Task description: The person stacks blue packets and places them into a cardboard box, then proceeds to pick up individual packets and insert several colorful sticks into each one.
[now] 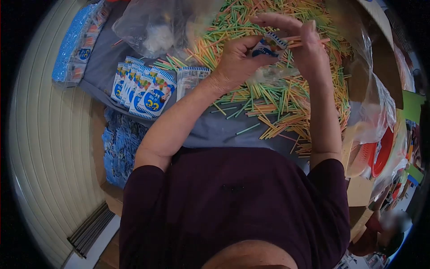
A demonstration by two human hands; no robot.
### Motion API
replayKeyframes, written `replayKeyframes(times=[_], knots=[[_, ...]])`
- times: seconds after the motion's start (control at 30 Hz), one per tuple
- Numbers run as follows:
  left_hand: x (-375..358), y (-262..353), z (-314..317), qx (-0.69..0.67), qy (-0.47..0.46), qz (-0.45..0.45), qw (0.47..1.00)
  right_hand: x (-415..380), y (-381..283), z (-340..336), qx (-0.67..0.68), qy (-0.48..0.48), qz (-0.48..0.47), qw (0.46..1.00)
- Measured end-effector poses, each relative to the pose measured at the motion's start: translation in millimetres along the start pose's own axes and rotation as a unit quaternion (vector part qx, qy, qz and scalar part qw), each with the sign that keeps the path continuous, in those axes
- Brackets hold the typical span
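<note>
My left hand [239, 60] pinches a small printed packet [268, 46] with a blue striped edge, above the heap of coloured sticks [268, 96]. Beside the packet's right edge, my right hand [309, 54] holds a few orange and pink sticks [320, 41] between thumb and fingers; their left ends are at the packet. Overlapping filled packets [154, 94] lie in a row on the grey cloth, left of my left forearm. Another packet [190, 80], its silvery side up, lies partly behind that forearm.
A clear plastic bag [148, 33] lies behind the packets. At the far left is a long bundle of blue packets [76, 45]. Blue wrappers [118, 143] fill a box below. A red basket [384, 152] stands at the right. Another person [371, 233] is at the lower right.
</note>
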State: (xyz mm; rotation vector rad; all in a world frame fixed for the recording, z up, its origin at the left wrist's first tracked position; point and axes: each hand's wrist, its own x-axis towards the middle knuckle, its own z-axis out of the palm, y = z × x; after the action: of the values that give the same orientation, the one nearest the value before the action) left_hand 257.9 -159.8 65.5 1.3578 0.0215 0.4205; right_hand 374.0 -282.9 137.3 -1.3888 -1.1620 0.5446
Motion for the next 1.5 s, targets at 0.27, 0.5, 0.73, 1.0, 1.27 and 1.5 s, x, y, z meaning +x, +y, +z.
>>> replayKeyframes(times=[0.27, 0.5, 0.73, 1.0, 1.27, 1.5], knots=[[-7.0, 4.2, -4.8, 0.043, 0.022, 0.035, 0.998, 0.5, 6.3, -51.3, 0.208, 0.007, 0.065, 0.976], [-14.6, 5.9, -12.0, -0.022, 0.061, 0.07, 0.995, -21.0, -17.0, -7.9, -0.358, 0.1, -0.127, 0.92], [-76.5, 40.9, -37.2, 0.14, 0.077, 0.06, 0.985, -31.3, -18.3, 42.7, -0.268, -0.062, -0.107, 0.956], [-158.8, 70.9, -123.5, 0.703, 0.148, -0.026, 0.695, -46.9, 39.4, -40.7, -0.539, 0.073, 0.048, 0.838], [-138.3, 79.6, -110.0, 0.746, 0.197, 0.063, 0.632, -29.5, 45.4, -29.3, -0.576, 0.013, 0.034, 0.816], [-126.0, 48.9, -52.8, 0.667, 0.041, 0.032, 0.743, 20.3, 59.2, 32.4, -0.714, -0.029, 0.049, 0.698]])
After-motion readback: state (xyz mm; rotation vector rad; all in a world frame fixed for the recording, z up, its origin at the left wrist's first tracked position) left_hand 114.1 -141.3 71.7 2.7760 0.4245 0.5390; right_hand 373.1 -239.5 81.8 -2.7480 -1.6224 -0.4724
